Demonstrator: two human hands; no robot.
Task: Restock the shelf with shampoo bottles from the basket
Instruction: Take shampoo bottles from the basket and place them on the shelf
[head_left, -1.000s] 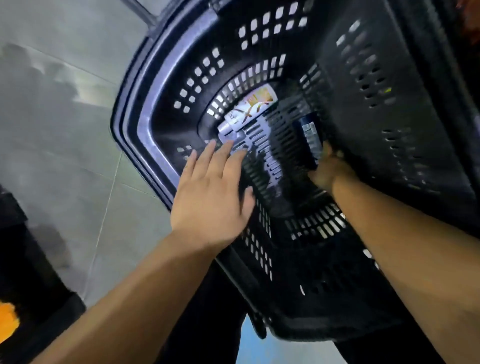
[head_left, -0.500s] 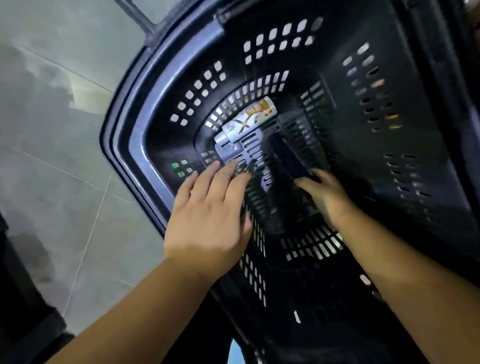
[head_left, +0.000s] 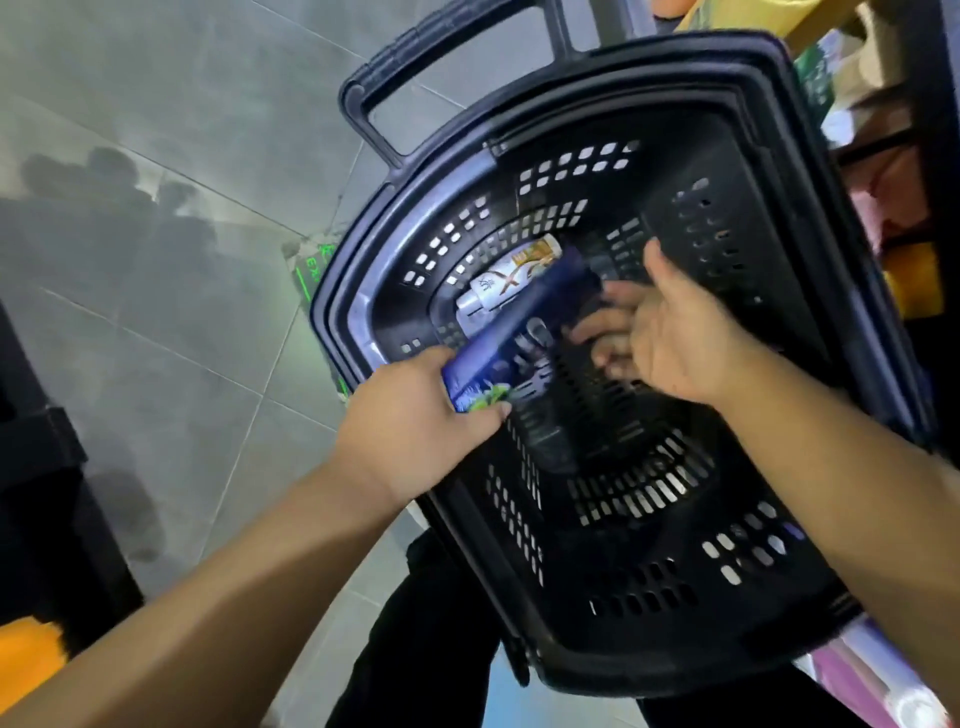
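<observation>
- The left hand (head_left: 415, 415) grips the lower end of a long dark-blue shampoo bottle (head_left: 519, 322). Its fingers (head_left: 483, 415) are curled tight round the part printed with green and white, right over the basket's left rim.
- The right hand (head_left: 670, 332) is inside the basket with its palm showing. Its fingers (head_left: 597, 332) are loosely spread and slightly bent, reaching towards the upper half of the blue bottle. Blur hides whether they touch it.
- The black perforated plastic basket (head_left: 649, 623) has a grey-blue rim, and a looped handle (head_left: 441, 31) juts from its far-left corner.
- On the basket's floor, near the far-left corner, lies a white and silver bottle with a gold label (head_left: 498, 288), partly hidden behind the blue one.
- The blue bottle is raised above the basket floor. Its long axis runs on a slant from the left rim towards the far-right side, with the printed end nearest the person. Which end carries the cap cannot be told.
- The white bottle lies almost parallel to it, pale end towards the left rim and gold end towards the far side.
- The basket is over a grey tiled floor (head_left: 156, 338), and a shelf of goods (head_left: 930, 104) stands just beyond its far-right corner.
</observation>
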